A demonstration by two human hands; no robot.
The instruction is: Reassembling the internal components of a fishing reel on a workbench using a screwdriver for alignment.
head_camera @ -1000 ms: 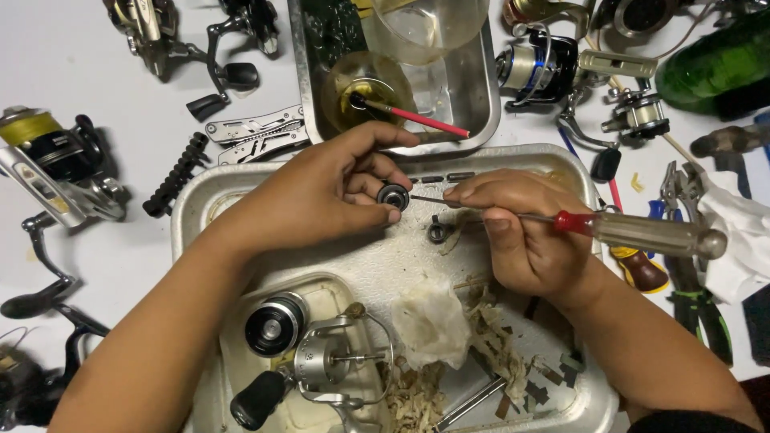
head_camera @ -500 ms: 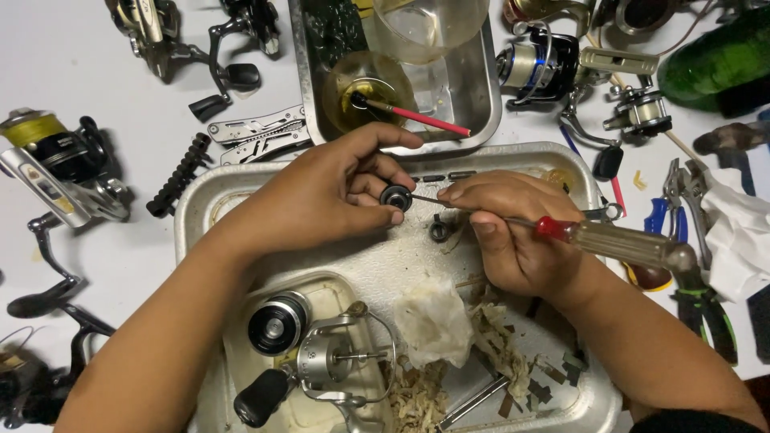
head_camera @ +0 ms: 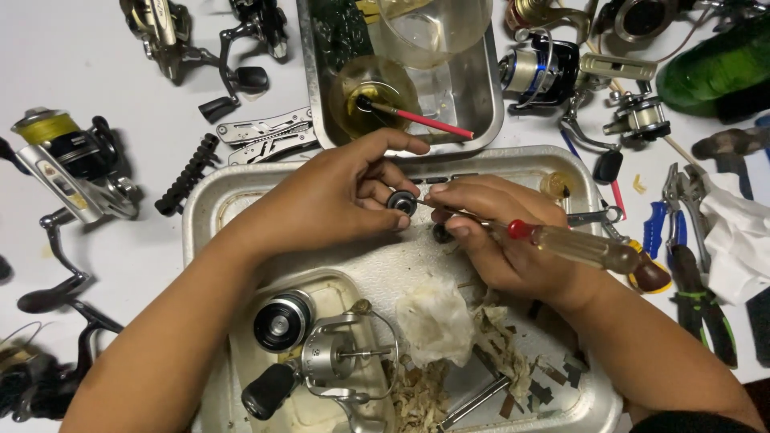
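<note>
My left hand (head_camera: 341,200) pinches a small dark round reel part (head_camera: 402,201) between thumb and fingers over a metal tray (head_camera: 210,210). A screwdriver (head_camera: 573,246) with a clear amber handle and red collar lies in my right hand (head_camera: 501,240). Its thin shaft points left and its tip meets the round part. Both hands hover above a stained white paper towel (head_camera: 433,317) in the tray. Lower left in the tray lie a dismantled silver spinning reel body (head_camera: 337,361) and a black spool (head_camera: 282,321).
A second metal tray (head_camera: 481,96) behind holds a small bowl of yellow oil with a red-handled brush (head_camera: 421,122). Several fishing reels lie around on the white table, including one with yellow line (head_camera: 68,160). A folding multi-tool (head_camera: 265,135) is left, pliers (head_camera: 698,281) right.
The screwdriver handle has dropped a little lower and its tip has moved in against the round part. My left hand keeps the same hold.
</note>
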